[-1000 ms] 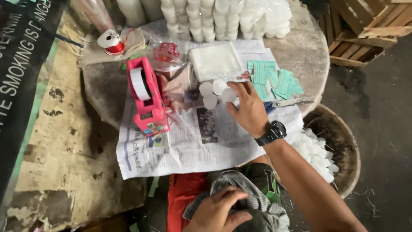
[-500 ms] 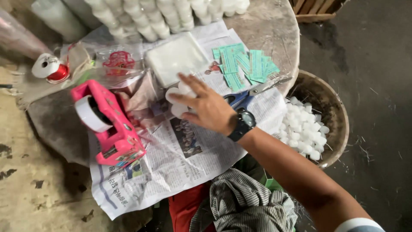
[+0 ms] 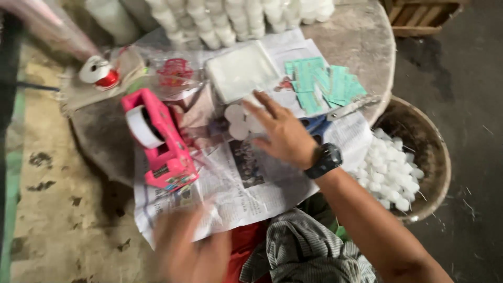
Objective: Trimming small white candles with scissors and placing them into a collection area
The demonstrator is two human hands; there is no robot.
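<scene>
The right hand [image 3: 283, 136], a black watch [image 3: 325, 160] on its wrist, lies palm down with fingers spread over a cluster of small white round cups [image 3: 238, 120] on the newspaper [image 3: 251, 183] covering the round bench [image 3: 361, 47]; its grip is loose and open, fingertips touching the cups without closing on them. The left hand [image 3: 191, 251] is a blur at the lower edge, so its grip cannot be told. A pink tape dispenser [image 3: 157, 139] stands just left of the cups, green slips [image 3: 322, 84] lie to the right, and a basket [image 3: 419, 152] of white pieces sits beside the bench.
</scene>
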